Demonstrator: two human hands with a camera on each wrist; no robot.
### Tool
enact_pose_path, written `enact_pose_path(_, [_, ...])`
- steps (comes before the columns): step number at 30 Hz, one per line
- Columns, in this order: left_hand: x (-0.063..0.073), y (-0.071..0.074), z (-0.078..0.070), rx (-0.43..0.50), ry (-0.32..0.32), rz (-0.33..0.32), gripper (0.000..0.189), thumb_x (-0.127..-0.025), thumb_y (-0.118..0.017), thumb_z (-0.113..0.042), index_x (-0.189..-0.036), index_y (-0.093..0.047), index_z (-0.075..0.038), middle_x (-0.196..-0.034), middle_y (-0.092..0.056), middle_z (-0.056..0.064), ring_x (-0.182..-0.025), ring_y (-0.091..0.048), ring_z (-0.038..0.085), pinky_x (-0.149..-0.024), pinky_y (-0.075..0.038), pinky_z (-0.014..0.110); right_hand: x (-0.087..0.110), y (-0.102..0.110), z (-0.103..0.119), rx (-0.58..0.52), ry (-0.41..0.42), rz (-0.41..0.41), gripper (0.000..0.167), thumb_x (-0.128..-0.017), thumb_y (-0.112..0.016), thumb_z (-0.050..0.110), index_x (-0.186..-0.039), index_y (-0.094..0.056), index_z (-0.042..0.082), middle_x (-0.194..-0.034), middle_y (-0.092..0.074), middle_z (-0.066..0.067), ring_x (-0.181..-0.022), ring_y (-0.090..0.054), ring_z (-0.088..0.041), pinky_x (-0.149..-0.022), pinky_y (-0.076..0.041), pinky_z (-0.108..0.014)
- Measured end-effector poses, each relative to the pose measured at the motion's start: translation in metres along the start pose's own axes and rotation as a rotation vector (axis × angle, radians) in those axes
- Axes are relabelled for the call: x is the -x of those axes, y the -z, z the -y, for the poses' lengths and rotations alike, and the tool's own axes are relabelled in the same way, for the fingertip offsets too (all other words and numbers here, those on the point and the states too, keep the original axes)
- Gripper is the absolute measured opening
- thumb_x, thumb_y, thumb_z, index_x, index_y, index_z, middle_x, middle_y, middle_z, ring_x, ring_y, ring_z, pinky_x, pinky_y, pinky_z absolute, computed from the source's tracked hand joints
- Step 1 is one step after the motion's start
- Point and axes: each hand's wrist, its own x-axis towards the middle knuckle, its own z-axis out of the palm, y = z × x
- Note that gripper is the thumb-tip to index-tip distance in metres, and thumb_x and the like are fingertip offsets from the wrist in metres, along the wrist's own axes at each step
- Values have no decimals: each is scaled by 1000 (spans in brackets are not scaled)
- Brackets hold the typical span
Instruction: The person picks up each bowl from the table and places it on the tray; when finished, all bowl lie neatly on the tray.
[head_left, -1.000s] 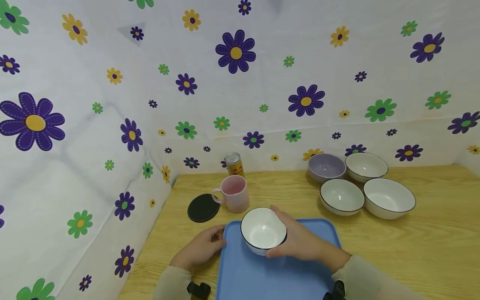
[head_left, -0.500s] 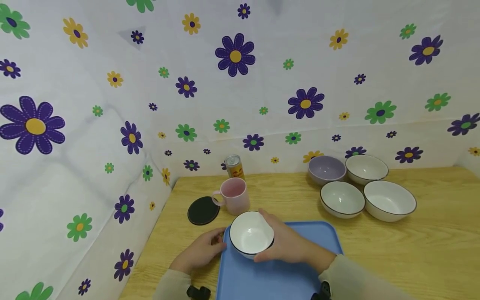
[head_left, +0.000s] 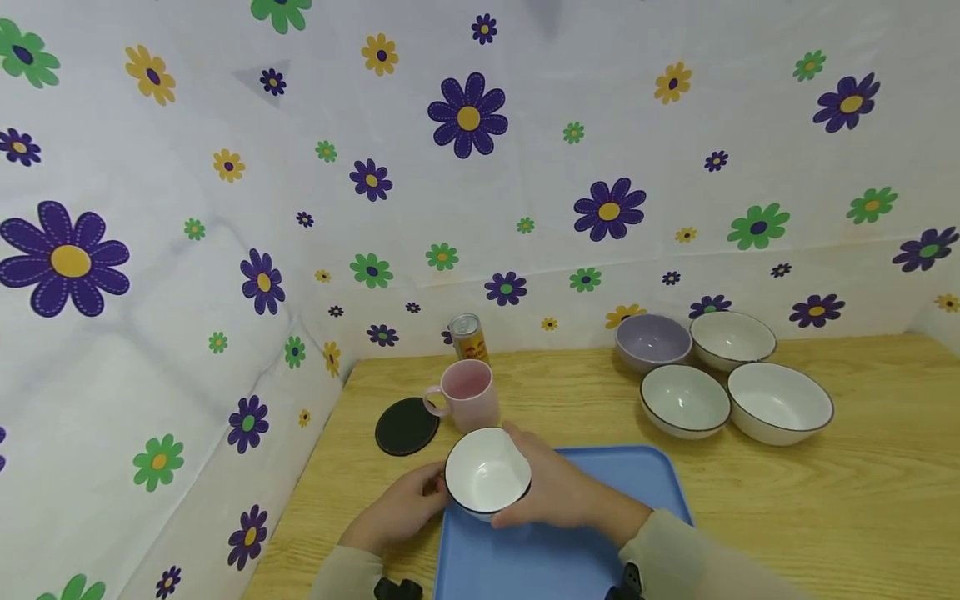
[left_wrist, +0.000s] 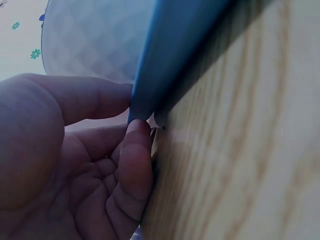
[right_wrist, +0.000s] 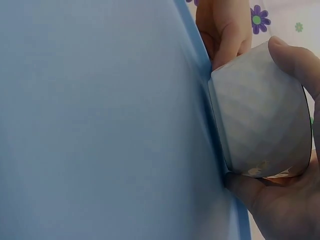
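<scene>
In the head view a white bowl (head_left: 486, 468) with a dark rim sits upright over the far left corner of the blue tray (head_left: 555, 562). My right hand (head_left: 558, 493) grips the bowl from its right side, thumb on the near wall. The right wrist view shows the bowl's faceted wall (right_wrist: 260, 112) between thumb and fingers, its base right at the tray's rim. At the tray's left edge is my left hand (head_left: 401, 510). Its thumb and fingers pinch the tray's rim (left_wrist: 150, 70) in the left wrist view.
Behind the tray stand a pink mug (head_left: 474, 398), a black round coaster (head_left: 407, 427) and a drink can (head_left: 469, 340). Back right, a purple bowl (head_left: 652, 342) sits beside several white bowls (head_left: 686, 402). A flowered cloth (head_left: 525, 167) hangs behind the wooden table (head_left: 840, 500).
My right hand has carried the white bowl leftward across the tray to its far left corner, near my left hand. The left hand stays at the tray's edge.
</scene>
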Motion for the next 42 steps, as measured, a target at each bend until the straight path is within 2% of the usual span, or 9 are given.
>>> enact_pose_path(3, [1, -1, -1, -25, -11, -7, 32, -101, -60, -23, -128, -61, -5, -107, -61, 3, -103, -54, 21, -90, -45, 40, 0, -2, 1, 39, 0, -2, 114, -67, -94, 42, -155, -29, 8, -140, -50, -4, -126, -47, -22, -103, -42, -48])
enact_pose_path(6, [1, -2, -2, -28, -10, -16, 43, -100, -63, -24, -136, -58, -3, -126, -63, 9, -121, -54, 30, -107, -40, 54, -1, -4, 4, 61, 6, -3, 112, -67, -94, 41, -154, -32, 9, -139, -51, -5, -126, -46, -24, -102, -42, -49])
enact_pose_path(10, [1, -3, 1, -19, -3, -14, 52, -100, -63, -24, -144, -52, 0, -144, -54, 18, -138, -43, 39, -114, -30, 62, -1, -5, 8, 45, 19, 5, 105, -68, -94, 38, -152, -36, 10, -139, -51, -8, -125, -47, -26, -102, -42, -51])
enact_pose_path(15, [1, -4, 3, -18, -12, -12, 53, -100, -62, -26, -144, -51, 0, -145, -54, 19, -139, -43, 40, -114, -30, 62, -1, -6, 9, 49, 13, 8, 105, -69, -93, 38, -151, -35, 10, -139, -50, -8, -125, -46, -27, -101, -43, -50])
enact_pose_path(20, [1, -3, 4, -11, -18, -14, 53, -100, -63, -26, -145, -51, -1, -144, -54, 17, -138, -44, 39, -113, -32, 61, -2, -7, 9, 73, -5, 5, 113, -68, -93, 42, -155, -29, 10, -141, -47, -8, -127, -45, -26, -101, -43, -51])
enact_pose_path(28, [7, -5, 2, -27, 1, -11, 54, -100, -62, -29, -145, -50, -1, -146, -52, 19, -139, -42, 42, -112, -32, 63, -1, -9, 8, 76, 8, 15, 107, -66, -94, 41, -152, -34, 18, -139, -49, -3, -126, -45, -25, -100, -42, -49])
enact_pose_path(31, [8, -4, 2, -23, 15, -11, 53, -101, -61, -31, -145, -51, -2, -146, -52, 19, -139, -42, 42, -112, -32, 63, -1, -11, 9, 85, 0, 9, 109, -66, -94, 42, -153, -33, 16, -139, -49, -4, -125, -45, -25, -100, -43, -47])
enact_pose_path(37, [5, -4, 6, -37, 27, -17, 50, -102, -59, -33, -142, -54, -4, -145, -53, 16, -138, -44, 39, -112, -33, 61, -1, -11, 11, 96, -43, 0, 123, -67, -93, 45, -159, -20, 10, -141, -45, -8, -127, -44, -25, -101, -44, -47])
enact_pose_path(42, [3, -4, 6, -29, 5, -13, 50, -102, -60, -30, -142, -53, -1, -145, -53, 17, -138, -43, 39, -112, -33, 61, 3, -2, 8, 29, -140, 46, 129, -73, -89, 46, -162, -3, 7, -153, -35, -13, -139, -37, -28, -111, -34, -55])
